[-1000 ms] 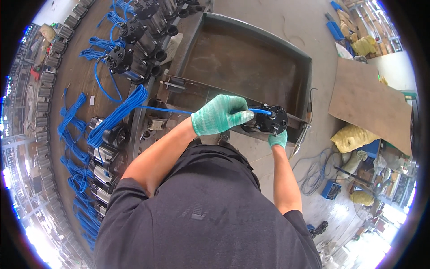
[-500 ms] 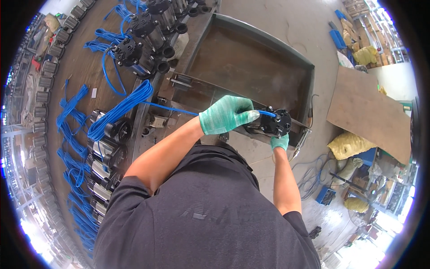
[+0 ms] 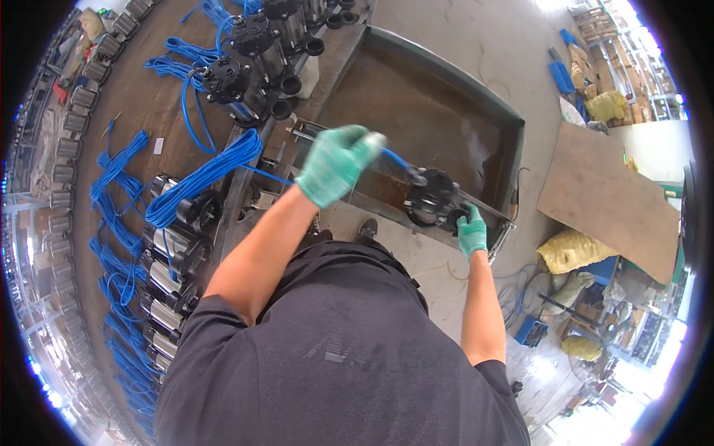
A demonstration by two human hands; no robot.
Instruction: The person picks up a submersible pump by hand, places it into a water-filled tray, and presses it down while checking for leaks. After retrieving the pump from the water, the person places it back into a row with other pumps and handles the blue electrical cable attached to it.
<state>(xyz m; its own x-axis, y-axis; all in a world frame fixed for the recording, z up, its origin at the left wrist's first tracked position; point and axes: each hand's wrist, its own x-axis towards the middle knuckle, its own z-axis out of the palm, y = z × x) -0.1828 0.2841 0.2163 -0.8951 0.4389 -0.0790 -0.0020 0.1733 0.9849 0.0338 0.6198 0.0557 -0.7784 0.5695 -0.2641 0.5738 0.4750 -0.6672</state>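
A pump (image 3: 431,197) with a black top and a blue cable (image 3: 396,157) stands at the near edge of a metal tank (image 3: 519,149). My right hand (image 3: 473,232), in a green glove, grips the black fitting on the pump's right side, its fingers curled around it. Left of the pump and higher, my gloved left hand (image 3: 336,165) is closed around the blue cable and slightly blurred. From that hand the cable runs left to a blue cable coil (image 3: 204,178), which lies on a row of metal pumps.
Several upright pumps (image 3: 256,44) stand on the bench (image 3: 134,82) at the far left, with blue cable bundles (image 3: 119,175) beside them. A brown board (image 3: 606,201) and a yellow sack (image 3: 576,245) lie on the right. A hose (image 3: 520,286) coils on the floor.
My left hand has moved left and away from the pump, with the cable stretched between. The pump has tilted and shifted left, and my right hand now shows beside it, on the fitting.
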